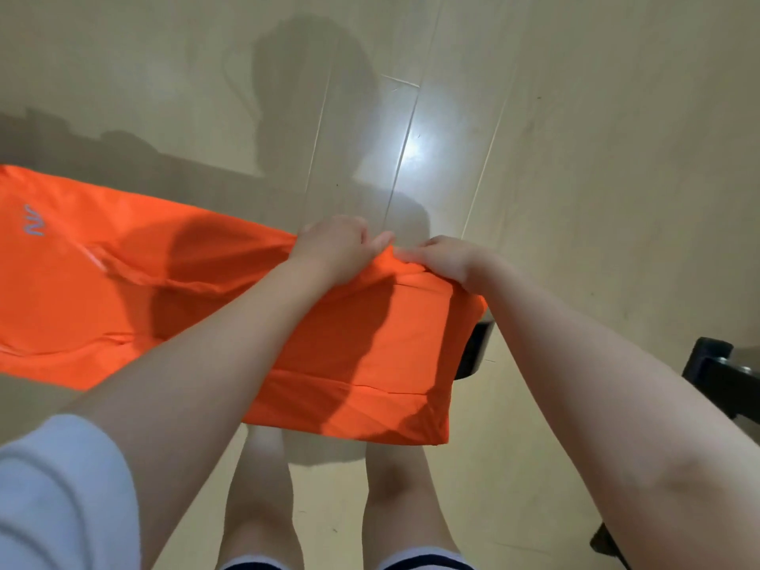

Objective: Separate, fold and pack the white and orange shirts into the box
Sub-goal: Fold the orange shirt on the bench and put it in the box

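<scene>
Orange shirt (pixel 164 290) held above the floor (pixel 575 117); left hand (pixel 333 246) and right hand (pixel 446 257) both pinch its far edge, close together; risk: narrow grip lets hanging cloth sag, skewing the fold; box unseen.

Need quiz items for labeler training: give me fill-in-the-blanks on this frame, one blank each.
1. Both hands grip a shirt coloured ____.
2. The left hand and right hand pinch the same ____ edge of the cloth.
3. The small logo sits near the picture's ____ edge.

Missing: orange; far; left
</scene>
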Demonstrator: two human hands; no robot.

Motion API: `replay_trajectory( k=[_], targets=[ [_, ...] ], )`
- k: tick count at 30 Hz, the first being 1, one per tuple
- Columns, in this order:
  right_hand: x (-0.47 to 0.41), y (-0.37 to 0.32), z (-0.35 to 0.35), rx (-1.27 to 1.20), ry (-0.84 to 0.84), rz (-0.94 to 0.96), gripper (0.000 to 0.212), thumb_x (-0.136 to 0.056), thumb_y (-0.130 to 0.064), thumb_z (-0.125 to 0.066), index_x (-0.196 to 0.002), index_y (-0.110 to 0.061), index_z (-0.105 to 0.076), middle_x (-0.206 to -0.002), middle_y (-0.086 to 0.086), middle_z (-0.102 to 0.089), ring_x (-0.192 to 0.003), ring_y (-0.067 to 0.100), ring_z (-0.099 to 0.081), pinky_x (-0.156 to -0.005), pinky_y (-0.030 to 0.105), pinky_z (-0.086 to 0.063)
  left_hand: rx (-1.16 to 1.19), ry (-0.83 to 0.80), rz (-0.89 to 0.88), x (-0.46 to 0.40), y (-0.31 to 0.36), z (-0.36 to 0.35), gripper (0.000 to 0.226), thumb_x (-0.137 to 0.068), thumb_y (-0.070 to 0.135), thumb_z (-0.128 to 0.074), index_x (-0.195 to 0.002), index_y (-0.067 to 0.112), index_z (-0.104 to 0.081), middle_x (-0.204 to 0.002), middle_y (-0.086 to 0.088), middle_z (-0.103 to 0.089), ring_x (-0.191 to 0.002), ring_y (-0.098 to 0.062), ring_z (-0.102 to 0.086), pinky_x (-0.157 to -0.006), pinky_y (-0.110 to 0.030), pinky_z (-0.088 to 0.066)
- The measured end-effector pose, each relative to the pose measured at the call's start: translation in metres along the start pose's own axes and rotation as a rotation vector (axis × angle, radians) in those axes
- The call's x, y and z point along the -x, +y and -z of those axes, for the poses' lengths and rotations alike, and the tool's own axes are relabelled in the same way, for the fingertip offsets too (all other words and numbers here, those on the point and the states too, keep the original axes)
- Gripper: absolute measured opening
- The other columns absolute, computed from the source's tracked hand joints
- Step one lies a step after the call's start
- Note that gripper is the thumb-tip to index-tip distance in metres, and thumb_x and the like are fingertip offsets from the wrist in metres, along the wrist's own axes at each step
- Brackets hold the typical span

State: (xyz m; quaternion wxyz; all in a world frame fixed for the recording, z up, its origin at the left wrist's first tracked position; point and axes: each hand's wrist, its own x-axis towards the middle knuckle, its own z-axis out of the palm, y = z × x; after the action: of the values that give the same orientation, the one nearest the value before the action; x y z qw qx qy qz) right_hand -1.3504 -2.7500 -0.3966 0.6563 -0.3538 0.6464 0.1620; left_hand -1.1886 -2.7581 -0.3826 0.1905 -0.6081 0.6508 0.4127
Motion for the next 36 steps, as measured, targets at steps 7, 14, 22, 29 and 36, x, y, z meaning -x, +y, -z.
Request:
replay_trajectory(
  k=[7,14,22,29,36],
  targets=[
    [0.013,0.009,0.009,-0.514,0.152,0.315,0.027,-0.084,0.0,-0.061,-0.07,-0.019,-0.048,-0.063,-0.001,-0.046,-0.041,-0.004,-0.044,-0.044,0.013,-0.036,0.266,0.133,-0.186,0.015,0.005,0.01,0.016,-0.087,0.023,-0.06,-0.095,0.009,-0.063,-0.099,-0.008,-0.066,-0.097,-0.023,-0.058,-0.084,-0.029,-0.042],
    [0.069,0.036,0.007,-0.347,0.365,0.523,0.026,-0.081,-0.001,-0.061,-0.089,-0.025,-0.063,-0.082,-0.004,-0.056,-0.075,0.008,-0.053,-0.07,0.022,-0.041,0.414,0.185,-0.365,0.049,0.027,0.006,0.029,-0.079,0.008,-0.067,-0.107,0.007,-0.058,-0.082,0.004,-0.055,-0.074,-0.017,-0.052,-0.064,-0.022,-0.033],
    [0.104,0.094,-0.066,-0.223,0.643,0.329,0.024,-0.078,-0.003,-0.045,-0.087,-0.011,-0.066,-0.103,0.007,-0.058,-0.104,0.025,-0.053,-0.094,0.041,-0.043,0.034,-0.067,-0.454,0.089,0.026,-0.04,0.054,-0.077,0.006,-0.057,-0.13,0.015,-0.047,-0.116,-0.006,-0.059,-0.11,-0.028,-0.053,-0.094,-0.039,-0.042],
    [0.077,0.041,-0.062,0.047,0.776,0.205,0.037,-0.087,-0.045,-0.052,-0.1,-0.011,-0.058,-0.108,0.01,-0.056,-0.107,0.029,-0.052,-0.089,0.042,-0.043,-0.251,-0.1,-0.63,0.1,0.009,-0.061,0.052,-0.082,0.012,-0.041,-0.132,0.025,-0.049,-0.144,0.001,-0.045,-0.124,-0.029,-0.045,-0.093,-0.04,-0.04],
    [0.051,0.028,-0.04,0.01,0.81,-0.082,0.028,-0.087,-0.021,-0.047,-0.11,-0.006,-0.054,-0.117,0.015,-0.058,-0.108,0.036,-0.057,-0.08,0.037,-0.046,0.006,0.046,-0.377,0.084,0.005,-0.03,0.044,-0.087,0.02,-0.03,-0.123,0.011,-0.054,-0.121,-0.014,-0.058,-0.111,-0.035,-0.056,-0.09,-0.045,-0.048]
  ],
)
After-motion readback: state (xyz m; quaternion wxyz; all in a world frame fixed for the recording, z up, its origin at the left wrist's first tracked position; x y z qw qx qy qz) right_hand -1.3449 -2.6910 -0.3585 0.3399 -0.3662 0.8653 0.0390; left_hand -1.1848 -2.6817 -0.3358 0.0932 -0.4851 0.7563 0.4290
